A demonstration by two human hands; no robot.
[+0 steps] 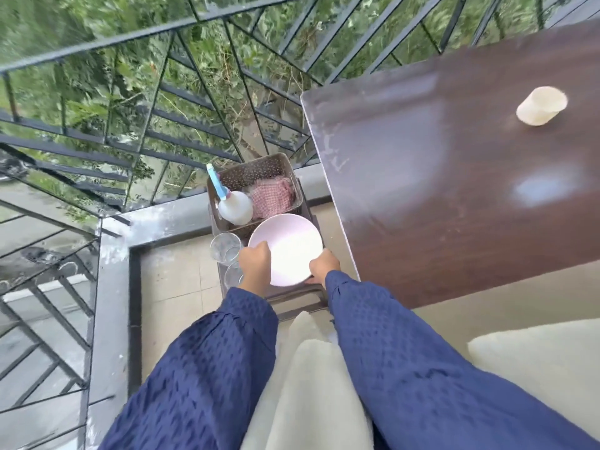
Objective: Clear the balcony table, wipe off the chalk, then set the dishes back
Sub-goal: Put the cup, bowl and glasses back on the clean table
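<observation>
A pale pink plate (pixel 289 245) is held over a low dark stool to the left of the table. My left hand (pixel 255 266) grips its left rim and my right hand (pixel 324 266) grips its right rim. Two clear glasses (pixel 225 246) stand on the stool beside my left hand, one partly hidden under it. The dark brown table (pixel 454 177) fills the right side, with whitish chalk smears along its left edge. A cream cup (pixel 541 106) stands on it at the far right.
A brown perforated basket (pixel 259 172) behind the plate holds a spray bottle (pixel 232 203) and a red checked cloth (pixel 274 196). A black metal railing (pixel 162 102) closes the balcony beyond. A cream cushion (pixel 535 355) lies near me at the right.
</observation>
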